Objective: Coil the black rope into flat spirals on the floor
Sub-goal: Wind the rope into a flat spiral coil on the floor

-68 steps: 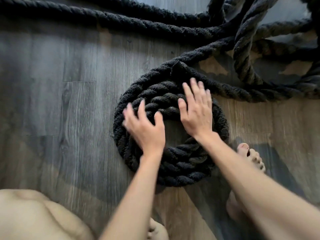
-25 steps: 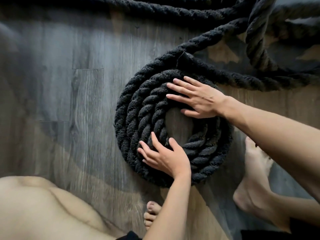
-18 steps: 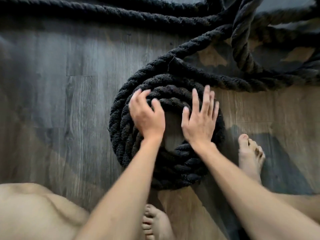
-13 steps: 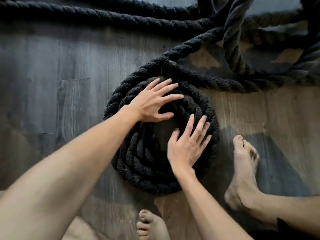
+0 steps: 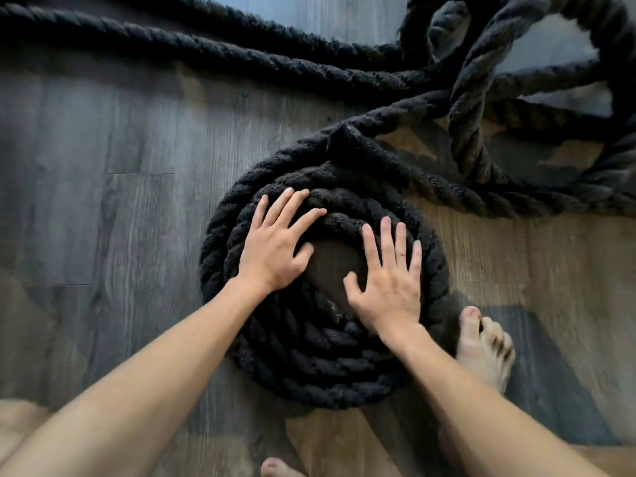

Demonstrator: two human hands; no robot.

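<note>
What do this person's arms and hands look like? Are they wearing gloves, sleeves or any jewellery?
Nothing is worn. The left hand and right hand are bare, with no gloves and no watch or bracelet at the wrists. Both forearms are bare, with no sleeve anywhere in view. A small dark mark shows on one finger of the right hand; what it is cannot be told.

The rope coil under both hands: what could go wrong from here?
1. The coil has a bare gap of floor at its centre; with only flat palms of the left hand and right hand on it, the turns may spread.
2. The loose rope crosses itself, so it may snag.
3. The bare foot touches the rim.
</note>
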